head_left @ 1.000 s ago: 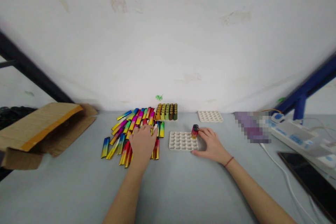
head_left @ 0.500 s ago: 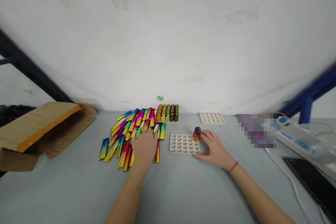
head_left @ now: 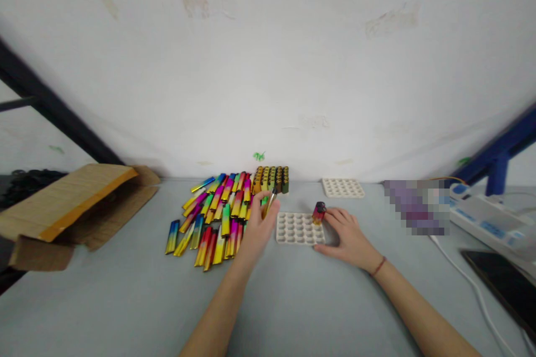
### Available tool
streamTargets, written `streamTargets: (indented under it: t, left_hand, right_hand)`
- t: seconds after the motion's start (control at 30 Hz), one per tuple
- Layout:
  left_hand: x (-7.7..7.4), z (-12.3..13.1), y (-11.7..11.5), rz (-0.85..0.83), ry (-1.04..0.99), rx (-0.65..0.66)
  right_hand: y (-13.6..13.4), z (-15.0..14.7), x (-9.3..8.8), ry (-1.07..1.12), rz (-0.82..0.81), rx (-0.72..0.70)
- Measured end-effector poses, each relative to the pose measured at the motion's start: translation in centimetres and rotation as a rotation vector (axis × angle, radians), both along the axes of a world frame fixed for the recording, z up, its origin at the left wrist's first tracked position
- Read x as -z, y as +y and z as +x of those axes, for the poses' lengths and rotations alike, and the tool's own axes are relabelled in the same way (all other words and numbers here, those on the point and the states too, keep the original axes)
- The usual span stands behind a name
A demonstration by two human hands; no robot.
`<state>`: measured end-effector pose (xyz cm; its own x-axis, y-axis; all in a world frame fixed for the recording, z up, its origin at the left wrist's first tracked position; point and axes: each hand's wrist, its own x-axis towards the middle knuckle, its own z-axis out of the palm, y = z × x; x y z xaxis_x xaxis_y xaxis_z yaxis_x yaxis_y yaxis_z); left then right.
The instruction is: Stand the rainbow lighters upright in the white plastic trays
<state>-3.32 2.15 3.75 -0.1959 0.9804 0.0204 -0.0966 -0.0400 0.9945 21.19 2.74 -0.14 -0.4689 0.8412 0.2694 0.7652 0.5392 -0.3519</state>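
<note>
My left hand [head_left: 260,223] pinches a slim lighter [head_left: 271,201], its metal end pointing up. The hand is raised between the heap and the tray. Below and left of it, many shiny gradient-coloured lighters [head_left: 205,245] lie in a loose heap. My right hand [head_left: 347,235] grips the right side of a white tray [head_left: 299,229] with rows of round hollows, thumb at the near corner and fingers at the far one. Red lighters with dark tops [head_left: 319,213] stand upright in the tray's far right corner, beside my right fingertips.
At the back, a block of upright gold-topped lighters [head_left: 271,179] stands near the wall. Another white tray [head_left: 343,188] lies further right. An open cardboard box [head_left: 79,201] sits on the left. A power strip [head_left: 481,215], a white cable [head_left: 464,276] and a phone [head_left: 502,284] are on the right.
My left hand has lifted from the heap and moved right towards the tray, now with a lighter in its fingers. My right hand keeps its place at the tray. The view has shifted slightly.
</note>
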Motion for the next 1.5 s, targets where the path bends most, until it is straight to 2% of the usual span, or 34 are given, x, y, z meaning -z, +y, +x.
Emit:
streamTargets:
  t: [0.1, 0.2, 0.33, 0.43, 0.53, 0.67, 0.97, 1.23, 1.5]
  left_hand:
    - [-0.1, 0.5, -0.5, 0.047, 0.081, 0.017]
    - [-0.4, 0.8, -0.6, 0.079, 0.049, 0.013]
    - [-0.7, 1.1, -0.5, 0.044, -0.115, -0.007]
    - [-0.8, 1.2, -0.4, -0.055, -0.306, 0.021]
    - [-0.9, 1.3, -0.5, -0.142, -0.394, 0.012]
    - [-0.9, 1.3, -0.6, -0.231, -0.397, -0.017]
    - [-1.4, 1.6, -0.6, -0.32, -0.325, -0.031]
    - [-2.1, 1.4, -0.9, -0.234, -0.315, -0.058]
    - [-2.0, 1.5, -1.0, -0.238, -0.367, -0.059]
  right_hand:
    - [0.0, 0.0, 0.0, 0.002, 0.007, 0.003]
    - [0.0, 0.0, 0.1, 0.003, 0.012, 0.003]
    - [0.0, 0.1, 0.1, 0.001, 0.01, -0.005]
    - [-0.1, 0.1, 0.0, 0.003, 0.006, -0.004]
    - [-0.1, 0.0, 0.0, 0.004, 0.009, 0.0]
    - [-0.2, 0.0, 0.1, 0.004, 0.018, -0.002]
    - [-0.1, 0.2, 0.2, -0.007, 0.014, 0.0]
    - [-0.1, 0.2, 0.4, -0.008, 0.02, 0.0]
    - [-0.1, 0.2, 0.3, -0.006, 0.022, -0.003]
